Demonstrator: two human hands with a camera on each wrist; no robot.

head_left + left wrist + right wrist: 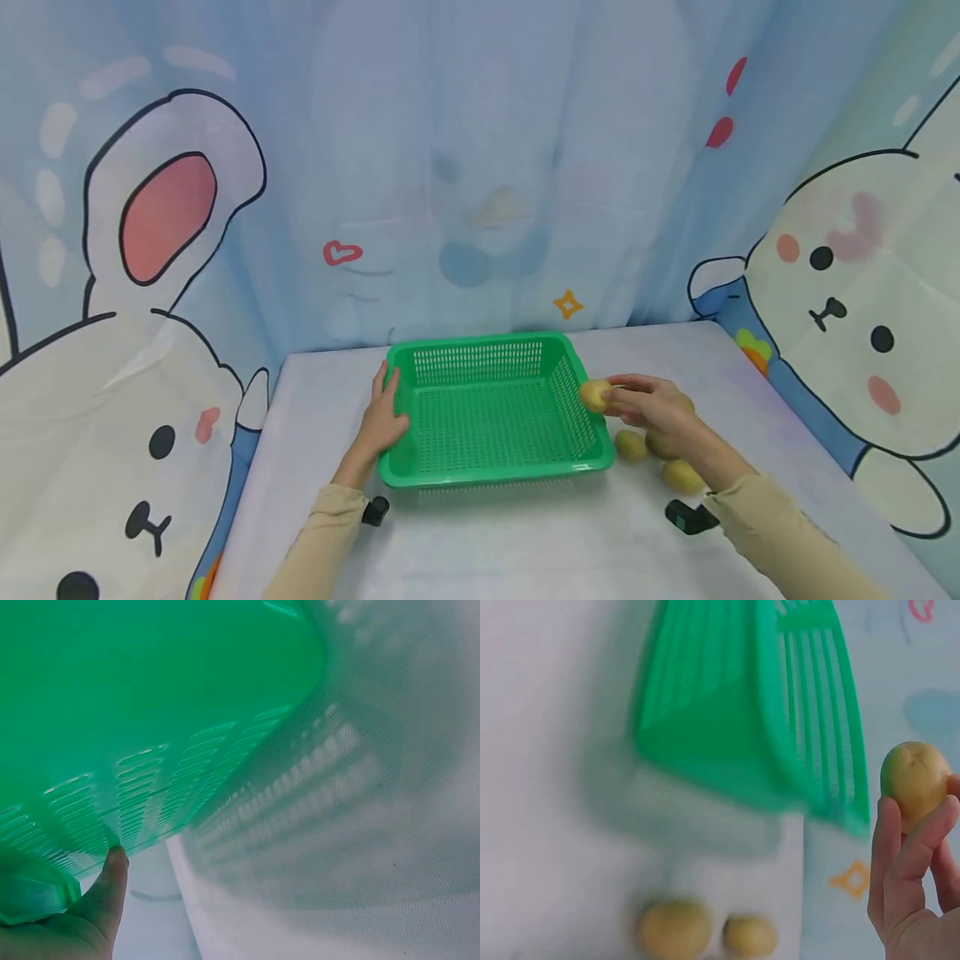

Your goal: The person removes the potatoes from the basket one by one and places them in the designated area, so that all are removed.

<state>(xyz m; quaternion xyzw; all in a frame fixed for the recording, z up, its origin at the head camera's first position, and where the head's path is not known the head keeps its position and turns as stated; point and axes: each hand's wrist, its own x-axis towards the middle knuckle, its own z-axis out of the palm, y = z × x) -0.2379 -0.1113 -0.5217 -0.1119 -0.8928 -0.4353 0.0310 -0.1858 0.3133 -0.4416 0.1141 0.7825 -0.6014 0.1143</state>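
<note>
A green slotted plastic basket (495, 478) stands in the middle of the white-covered table, its inside bare. My left hand (381, 423) grips its left rim, and in the left wrist view the thumb (111, 889) lies against the slotted wall. At the basket's right rim, my right hand (651, 406) pinches a yellow potato (595, 395) between fingertips and thumb. The right wrist view shows this potato (915, 784) raised in the fingers, beside the basket's corner. Under and near the right forearm, several more potatoes (682, 477) lie on the table, partly hidden by the hand.
The table (525, 550) has a white cloth. Behind and at both sides hangs a blue curtain (480, 167) printed with cartoon rabbits. Dark wrist camera mounts (690, 517) show below both wrists. A smaller potato (630, 446) lies close to the basket's right front corner.
</note>
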